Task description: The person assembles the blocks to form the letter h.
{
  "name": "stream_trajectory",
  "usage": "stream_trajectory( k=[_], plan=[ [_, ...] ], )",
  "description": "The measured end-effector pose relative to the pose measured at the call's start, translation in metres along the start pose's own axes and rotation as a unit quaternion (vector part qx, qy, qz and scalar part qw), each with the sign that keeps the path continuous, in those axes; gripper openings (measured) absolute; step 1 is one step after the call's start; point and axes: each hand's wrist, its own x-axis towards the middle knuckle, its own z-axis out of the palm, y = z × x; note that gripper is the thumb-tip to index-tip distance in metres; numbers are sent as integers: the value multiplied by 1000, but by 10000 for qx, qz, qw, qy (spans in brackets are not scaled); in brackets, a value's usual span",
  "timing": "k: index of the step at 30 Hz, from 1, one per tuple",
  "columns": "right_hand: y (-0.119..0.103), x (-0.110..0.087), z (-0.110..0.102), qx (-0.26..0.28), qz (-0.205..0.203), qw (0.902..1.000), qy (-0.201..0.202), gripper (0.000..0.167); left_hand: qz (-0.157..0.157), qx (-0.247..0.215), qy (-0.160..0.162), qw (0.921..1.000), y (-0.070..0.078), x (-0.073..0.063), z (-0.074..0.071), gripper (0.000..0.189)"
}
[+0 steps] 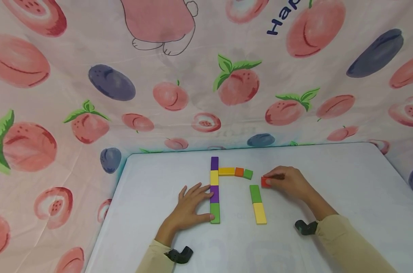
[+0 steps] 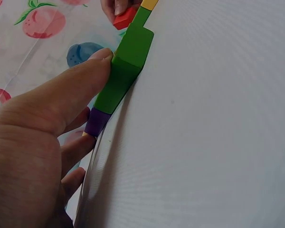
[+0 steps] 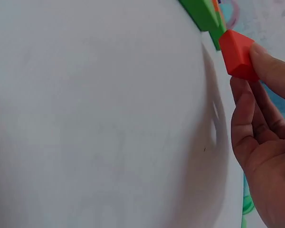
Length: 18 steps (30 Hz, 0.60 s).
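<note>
My right hand [image 1: 291, 182] pinches a small red block [image 1: 263, 182] between thumb and fingers, right of the block row's end. In the right wrist view the red block [image 3: 238, 54] shows close up. My left hand [image 1: 190, 210] lies with spread fingers along an upright line of blocks. Its thumb touches the lower green block [image 1: 215, 214], and a fingertip reaches the purple block [image 1: 215, 196] above. Higher in that line come a yellow block [image 1: 214, 177] and another purple block [image 1: 215, 163].
From the line's upper part a row runs right: a yellow block [image 1: 226, 171], an orange block [image 1: 239, 172] and a small green block [image 1: 248, 174]. Below its end, a green block [image 1: 255, 193] and a yellow block [image 1: 260, 213] form a short column. Fruit-print cloth [image 1: 179, 68] hangs behind the white table [image 1: 152, 170].
</note>
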Motion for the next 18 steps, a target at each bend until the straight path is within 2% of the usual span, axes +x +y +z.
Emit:
stream_trajectory(
  k=[11, 18],
  plan=[
    [-10, 13, 14, 421, 187, 9989, 39, 26, 14, 44, 15, 10000, -1, 0, 0, 71],
    [-14, 19, 22, 592, 265, 9978, 105, 25, 12, -10, 10, 10000, -1, 0, 1, 71]
  ],
)
